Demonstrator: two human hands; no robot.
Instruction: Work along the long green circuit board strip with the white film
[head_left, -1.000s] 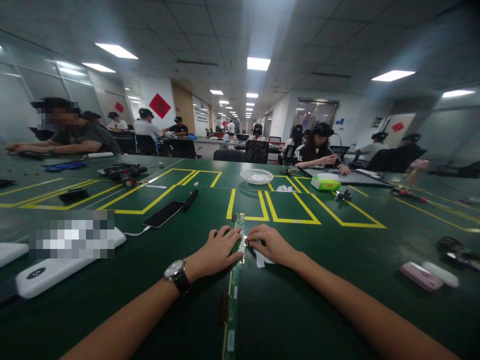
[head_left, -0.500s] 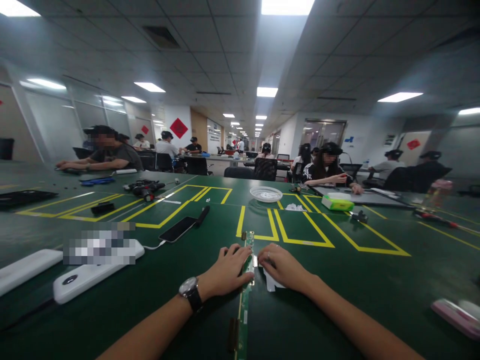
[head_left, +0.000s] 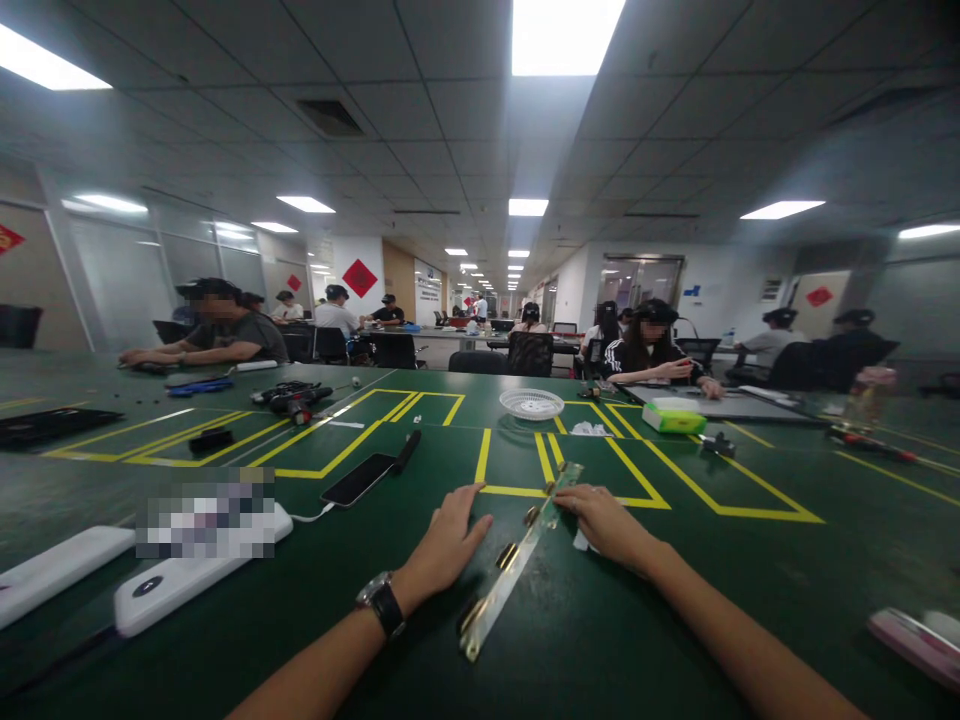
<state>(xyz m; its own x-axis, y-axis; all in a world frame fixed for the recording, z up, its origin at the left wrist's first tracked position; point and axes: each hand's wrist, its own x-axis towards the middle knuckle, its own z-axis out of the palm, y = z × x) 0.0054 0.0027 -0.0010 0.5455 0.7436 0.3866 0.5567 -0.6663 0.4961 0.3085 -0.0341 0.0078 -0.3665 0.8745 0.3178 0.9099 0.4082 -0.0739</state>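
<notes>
A long, narrow green circuit board strip [head_left: 523,562] with brownish-gold connectors along its left edge lies diagonally in front of me, its far end to the right. My right hand [head_left: 609,522] pinches that far end between thumb and fingers. Just left of the strip, my left hand [head_left: 448,540] is apart from it, with thumb and fingers spread and nothing held. A white scrap [head_left: 581,541] shows partly from under my right hand.
Beyond my hands are a white basket [head_left: 531,405], a phone [head_left: 361,480] on a cable and a green tissue pack [head_left: 673,416]. White power strips [head_left: 202,570] lie left, near a power drill [head_left: 292,398]. A co-worker [head_left: 649,345] sits across at the right.
The circuit board strip has swung from nearly straight to a diagonal, its far end moving right with my right hand. My left hand has let go of it and moved left.
</notes>
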